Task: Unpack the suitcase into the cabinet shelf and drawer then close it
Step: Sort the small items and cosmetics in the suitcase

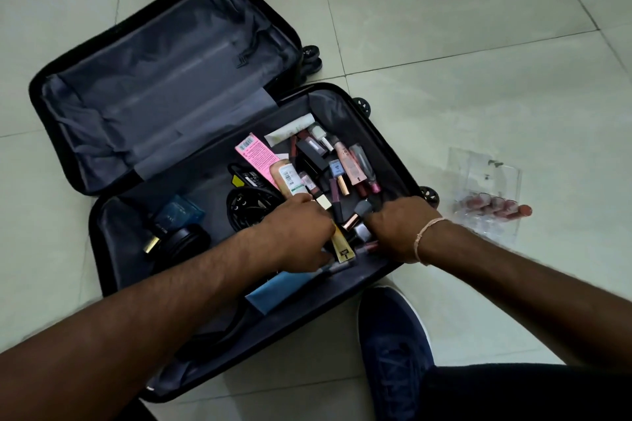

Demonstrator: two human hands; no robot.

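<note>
The open suitcase (pixel 393 133) on the tiled floor (pixel 478 27) holds scattered cosmetics (pixel 328 161); left hand (pixel 301 232) and right hand (pixel 400 229) dig in, grips indiscernible.

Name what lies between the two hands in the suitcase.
In the head view, small cosmetics lie between the left hand and right hand: a rose-gold-capped lipstick and a yellow tube.

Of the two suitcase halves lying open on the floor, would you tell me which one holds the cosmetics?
The nearer half, under both hands: it holds the tubes and lipsticks, while the farther half shows only grey lining.
</note>
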